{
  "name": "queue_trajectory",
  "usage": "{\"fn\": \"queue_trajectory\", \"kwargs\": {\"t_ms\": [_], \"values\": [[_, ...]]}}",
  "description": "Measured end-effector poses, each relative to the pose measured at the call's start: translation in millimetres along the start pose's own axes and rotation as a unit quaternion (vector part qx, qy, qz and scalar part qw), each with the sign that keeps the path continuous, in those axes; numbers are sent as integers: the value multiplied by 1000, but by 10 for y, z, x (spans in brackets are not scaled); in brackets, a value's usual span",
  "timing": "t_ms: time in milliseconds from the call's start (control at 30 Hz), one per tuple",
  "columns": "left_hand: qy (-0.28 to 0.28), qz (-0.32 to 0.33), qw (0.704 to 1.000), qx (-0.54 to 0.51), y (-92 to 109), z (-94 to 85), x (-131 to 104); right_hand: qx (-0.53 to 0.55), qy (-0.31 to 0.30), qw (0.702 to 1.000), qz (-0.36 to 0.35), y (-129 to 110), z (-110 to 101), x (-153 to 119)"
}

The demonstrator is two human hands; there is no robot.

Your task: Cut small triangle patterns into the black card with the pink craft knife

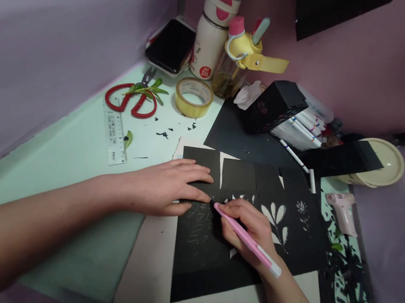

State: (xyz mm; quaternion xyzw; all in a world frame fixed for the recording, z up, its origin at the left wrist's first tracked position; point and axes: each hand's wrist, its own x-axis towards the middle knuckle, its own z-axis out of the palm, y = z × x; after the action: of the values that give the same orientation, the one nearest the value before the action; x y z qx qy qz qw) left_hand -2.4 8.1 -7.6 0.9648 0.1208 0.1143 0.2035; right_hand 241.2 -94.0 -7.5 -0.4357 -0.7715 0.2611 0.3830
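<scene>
Black paper lies over a pale board, with leaf and flower shapes cut out on its right side and faint drawn marks on its left. My left hand rests on the paper's upper left part, its fingers spread flat. In my right hand is a pink pen-like tool with a white end, held between thumb and fingers. Its dark tip touches or nearly touches the paper beside my left index finger; the exact contact is too small to tell.
Red-handled scissors, a clear ruler and a tape roll lie at the back left. Behind stand a white bottle and a yellow-topped bottle. Black scraps and a pink device lie right.
</scene>
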Motion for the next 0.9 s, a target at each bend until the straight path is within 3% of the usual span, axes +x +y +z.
{"fn": "queue_trajectory", "kwargs": {"t_ms": [200, 400, 900], "values": [[6, 4, 1000, 0, -3, 3, -9, -8, 15, 1000, 17, -27, -8, -10], [-6, -5, 1000, 0, 22, -16, -14, -36, 76, 991, 108, -94, 11, -16], [-1, 7, 1000, 13, 30, -26, -2, -1, 62, 987, 146, 37, 92, -82]]}}
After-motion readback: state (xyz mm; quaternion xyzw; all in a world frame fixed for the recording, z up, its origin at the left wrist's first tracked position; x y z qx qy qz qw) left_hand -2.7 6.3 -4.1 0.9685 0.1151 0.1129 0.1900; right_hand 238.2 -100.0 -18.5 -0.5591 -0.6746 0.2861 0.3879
